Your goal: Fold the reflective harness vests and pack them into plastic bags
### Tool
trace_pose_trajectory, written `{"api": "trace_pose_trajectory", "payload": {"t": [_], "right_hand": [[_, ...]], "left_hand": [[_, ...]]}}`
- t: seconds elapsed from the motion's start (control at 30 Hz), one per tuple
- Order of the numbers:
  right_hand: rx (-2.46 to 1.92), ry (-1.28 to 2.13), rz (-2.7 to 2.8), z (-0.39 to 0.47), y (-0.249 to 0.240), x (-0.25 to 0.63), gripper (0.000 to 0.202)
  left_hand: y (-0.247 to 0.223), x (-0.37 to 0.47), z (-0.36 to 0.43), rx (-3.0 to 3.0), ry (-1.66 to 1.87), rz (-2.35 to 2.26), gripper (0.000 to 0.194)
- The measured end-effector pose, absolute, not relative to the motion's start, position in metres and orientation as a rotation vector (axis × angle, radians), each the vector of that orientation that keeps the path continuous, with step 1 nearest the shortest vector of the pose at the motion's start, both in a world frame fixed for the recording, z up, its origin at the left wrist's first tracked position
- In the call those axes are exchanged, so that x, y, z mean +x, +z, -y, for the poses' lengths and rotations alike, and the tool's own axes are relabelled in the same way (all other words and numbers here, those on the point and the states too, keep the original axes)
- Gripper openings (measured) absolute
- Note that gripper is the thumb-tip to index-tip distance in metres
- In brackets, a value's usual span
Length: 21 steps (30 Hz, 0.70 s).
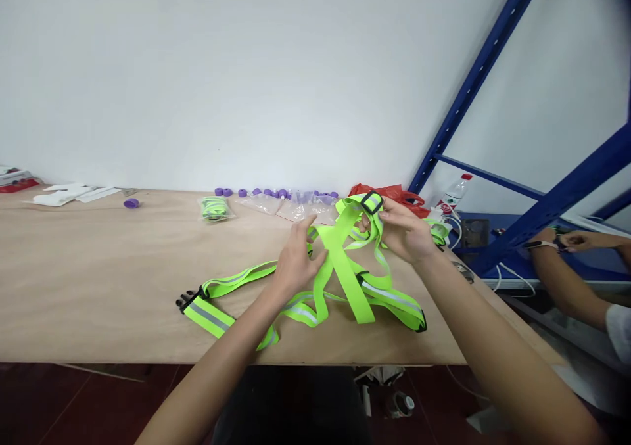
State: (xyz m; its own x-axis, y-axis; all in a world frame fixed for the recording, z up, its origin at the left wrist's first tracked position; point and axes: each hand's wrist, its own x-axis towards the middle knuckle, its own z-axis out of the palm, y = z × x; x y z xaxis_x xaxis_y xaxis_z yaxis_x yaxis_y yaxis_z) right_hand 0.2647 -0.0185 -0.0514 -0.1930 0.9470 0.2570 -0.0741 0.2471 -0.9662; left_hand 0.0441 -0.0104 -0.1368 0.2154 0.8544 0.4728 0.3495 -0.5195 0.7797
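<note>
A neon green strap harness (340,254) with silver reflective stripes lies partly spread on the table, its upper part raised between my hands. My right hand (401,228) pinches the strap beside a black slider buckle (371,202). My left hand (298,257) is at the left of the crossing straps, thumb and fingers apart; whether it touches the strap behind it is unclear. A black side-release buckle end (190,300) rests on the table at the left end of the harness. Another black piece (422,321) sits at the lower right loop.
On the wooden table (98,281) are a bagged green strap (215,208), several purple rolls (282,194), clear bags (305,208) and a red bag (394,195). A bottle (454,194) and blue frame (473,90) stand right. Another person's arms (566,274) show far right.
</note>
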Motion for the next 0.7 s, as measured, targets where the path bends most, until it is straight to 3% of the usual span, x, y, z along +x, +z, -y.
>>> {"api": "trace_pose_trajectory", "payload": {"t": [0.1, 0.27, 0.7], "right_hand": [[-0.88, 1.181, 1.43, 0.017, -0.05, 0.264, 0.03], [-0.832, 1.185, 1.293, 0.008, -0.057, 0.272, 0.027], [-0.847, 1.099, 1.115, -0.012, -0.075, 0.31, 0.043]], "left_hand": [[-0.128, 0.048, 0.001, 1.959, 1.158, -0.983, 0.068], [-0.118, 0.051, -0.01, 1.833, 1.117, -0.822, 0.028], [-0.09, 0.017, -0.012, 1.83, 1.355, -0.747, 0.024]]}}
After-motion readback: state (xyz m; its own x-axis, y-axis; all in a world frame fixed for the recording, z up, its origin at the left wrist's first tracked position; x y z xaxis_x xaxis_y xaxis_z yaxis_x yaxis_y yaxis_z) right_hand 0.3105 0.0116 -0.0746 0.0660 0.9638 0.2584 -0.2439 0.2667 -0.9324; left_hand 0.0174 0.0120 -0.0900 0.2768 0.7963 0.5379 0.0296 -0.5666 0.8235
